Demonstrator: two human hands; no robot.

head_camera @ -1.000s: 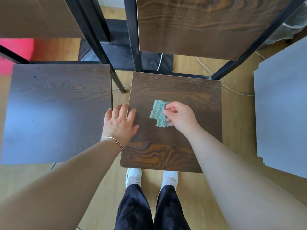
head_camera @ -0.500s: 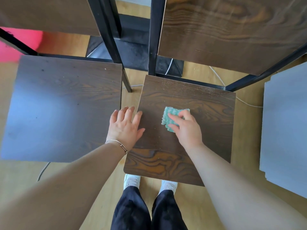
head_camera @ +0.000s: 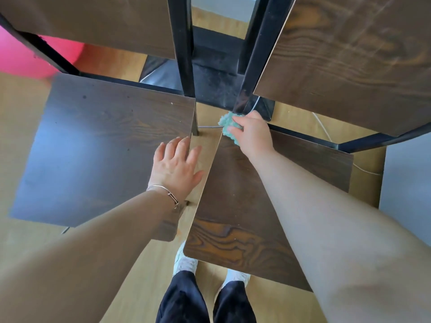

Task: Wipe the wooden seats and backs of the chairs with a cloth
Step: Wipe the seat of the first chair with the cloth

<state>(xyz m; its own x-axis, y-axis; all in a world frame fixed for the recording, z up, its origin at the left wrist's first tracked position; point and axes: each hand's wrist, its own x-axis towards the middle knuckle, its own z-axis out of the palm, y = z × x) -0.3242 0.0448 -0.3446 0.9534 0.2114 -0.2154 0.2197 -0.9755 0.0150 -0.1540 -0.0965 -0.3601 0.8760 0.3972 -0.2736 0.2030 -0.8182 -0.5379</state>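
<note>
We are at the back left corner of the right chair's seat (head_camera: 245, 206). Our right hand (head_camera: 253, 136) has its grip closed on the teal cloth (head_camera: 226, 125), fingers curled over the top and pressing it down. The cloth is bunched right where the seat meets the black frame post (head_camera: 253, 66), with part of it spilling over the seat's edge.

Our left hand (head_camera: 176, 166) holds nothing. Its grip is wide, the fingers straight and spread, above the gap between the two seats, with the fingertips at the right edge of the left chair's seat (head_camera: 105, 148). We cannot tell whether it rests on that edge or hovers. A thin bracelet (head_camera: 166, 194) sits on that wrist.

We judge that we are mid-wipe on this one seat, working its far edge. Nothing on the wood shows which parts have been covered; it looks dry and even. The left seat shows a few pale specks, so we would count it as not yet done. The right chair's back (head_camera: 349, 54) and the left chair's back (head_camera: 93, 24) stand above the seats, and the cloth is on neither. By our reckoning most of the task is left: the rest of this seat, the other seat and both backs.
</note>
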